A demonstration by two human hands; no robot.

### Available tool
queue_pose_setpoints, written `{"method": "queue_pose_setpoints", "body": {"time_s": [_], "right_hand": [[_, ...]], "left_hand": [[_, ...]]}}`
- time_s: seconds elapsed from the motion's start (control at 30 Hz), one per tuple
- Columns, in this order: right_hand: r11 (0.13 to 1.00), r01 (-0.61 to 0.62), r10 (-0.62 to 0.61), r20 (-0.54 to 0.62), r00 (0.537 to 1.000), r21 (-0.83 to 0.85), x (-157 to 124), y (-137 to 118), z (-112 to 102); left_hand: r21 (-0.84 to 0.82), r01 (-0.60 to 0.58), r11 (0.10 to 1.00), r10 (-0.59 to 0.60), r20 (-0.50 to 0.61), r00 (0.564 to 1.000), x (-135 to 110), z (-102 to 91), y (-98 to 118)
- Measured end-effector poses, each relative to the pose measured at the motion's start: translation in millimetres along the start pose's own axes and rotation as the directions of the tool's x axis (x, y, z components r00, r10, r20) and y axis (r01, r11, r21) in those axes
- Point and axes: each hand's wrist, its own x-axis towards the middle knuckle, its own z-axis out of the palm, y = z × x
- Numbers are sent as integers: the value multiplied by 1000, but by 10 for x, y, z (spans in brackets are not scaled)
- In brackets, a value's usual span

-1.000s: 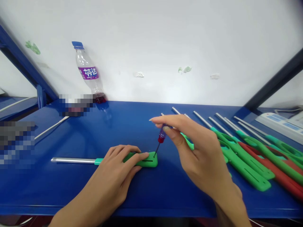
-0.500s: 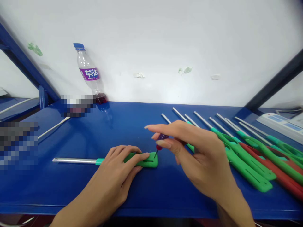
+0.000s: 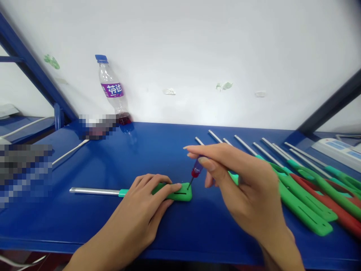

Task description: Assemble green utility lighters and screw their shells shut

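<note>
A green long-nosed lighter (image 3: 180,197) lies flat on the blue table, its metal tube (image 3: 94,191) pointing left. My left hand (image 3: 150,201) is closed over the handle, fingers on top and thumb along the near side, covering the handle's middle. Between the fingertips of my right hand (image 3: 239,184) is a small screwdriver (image 3: 197,167) with a clear purple handle and red collar. It leans to the right, and its thin shaft meets a small hole at the handle's right end. Whether the tip is inside cannot be made out.
Several more lighters (image 3: 307,205), green and red, lie side by side at the right, tubes pointing away. A power strip (image 3: 337,150) is behind them. A drink bottle (image 3: 114,90) leans against the wall (image 3: 191,45). A white cable (image 3: 69,152) crosses the left side.
The screwdriver now leans further to the right, and my right hand's fingers have shifted on its handle. The whole view has slid slightly; my left hand keeps its hold on the lighter.
</note>
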Motion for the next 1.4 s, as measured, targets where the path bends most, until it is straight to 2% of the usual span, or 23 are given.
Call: {"method": "queue_pose_setpoints", "body": {"time_s": [0.13,0.43,0.7,0.9,0.97,1.07,1.2,1.27,1.4], "right_hand": [[1000,-12,11,-59,998,-8,10,-9,12],[998,-33,27,-106,994,-55,-11,5,21],[1000,18,-16,-108,994,20,-14,37,45],[995,6,6,-123,992,96,-45,40,64],[976,-63,79,-67,995,209,-46,6,57],[902,-221,197,102,975,370,-26,-63,23],[858,-323,239,247,939,399,12,-104,-26],[858,-334,244,263,933,389,22,-92,-35],[903,-283,243,158,957,323,31,-45,-33]], "left_hand": [[-10,15,1000,-15,13,1000,-13,0,9],[-18,23,1000,-23,17,1000,1,-13,28],[-30,30,999,-29,25,999,-6,-16,29],[-16,35,999,-35,32,999,-9,-8,28],[-19,35,999,-35,35,999,-4,-11,31],[-25,28,999,-27,43,999,4,-19,29],[-31,22,999,-20,39,999,-1,-20,16],[-30,22,999,-21,41,999,-4,-14,11],[-29,18,999,-18,18,1000,-3,2,12]]}}
